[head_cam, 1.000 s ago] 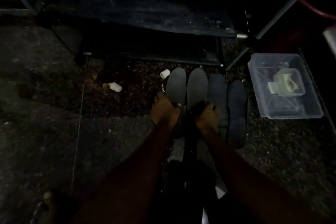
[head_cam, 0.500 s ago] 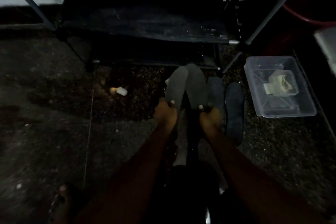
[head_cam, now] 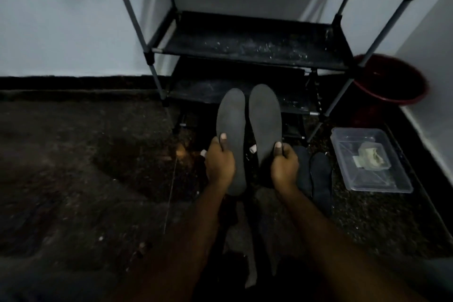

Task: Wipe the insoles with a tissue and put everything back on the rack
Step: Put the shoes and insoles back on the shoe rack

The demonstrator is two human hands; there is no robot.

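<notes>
Rack point(head_cam: 257, 41) stands against the wall, middle shelf speckled with dust. Red bucket point(head_cam: 392, 81) sits by the rack's right leg, contents not visible. Clear plastic box point(head_cam: 387, 182) on the floor at right holds a crumpled tissue point(head_cam: 370, 158).

Two grey insoles are raised off the floor, toes toward the rack. Left hand point(head_cam: 220, 162) pinches the left insole point(head_cam: 231, 117), thumb on top, fingers curled under. Right hand point(head_cam: 284, 167) holds the right insole point(head_cam: 264, 115) the same way. Dark pair point(head_cam: 318, 174) lies flat on the floor just beside the right hand.

Risks:
- The pinch is low on each insole, so the long toe end could sag or slip on the way to a shelf.
- The dusty shelf could re-soil the insoles.
- The dark pair is easy to miss in this dim light.
</notes>
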